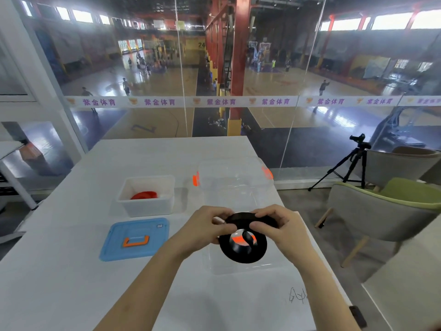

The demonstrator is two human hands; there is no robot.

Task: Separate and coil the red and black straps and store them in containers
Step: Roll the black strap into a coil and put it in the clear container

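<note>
Nearest me, both my forearms reach out over a white worktop (59, 283) w/ a small black scribble near its right edge. My left hand (205, 225) and right hand (279, 225) meet in the middle, both pinching the top of a black strap (243, 247), thumb and fingertips closed on it. The strap is wound into a loose flat coil that hangs below my fingers, over a clear container (241, 266) sitting on the worktop right under it; something orange shows thru the coil's centre. To the left lies a blue lid (136, 237) w/ an orange handle, flat on the worktop. Beyond that, a white container (146, 197) holds the coiled red strap (144, 195). Further back right, a clear lid (233, 173) w/ orange clips, then a glass wall
</note>
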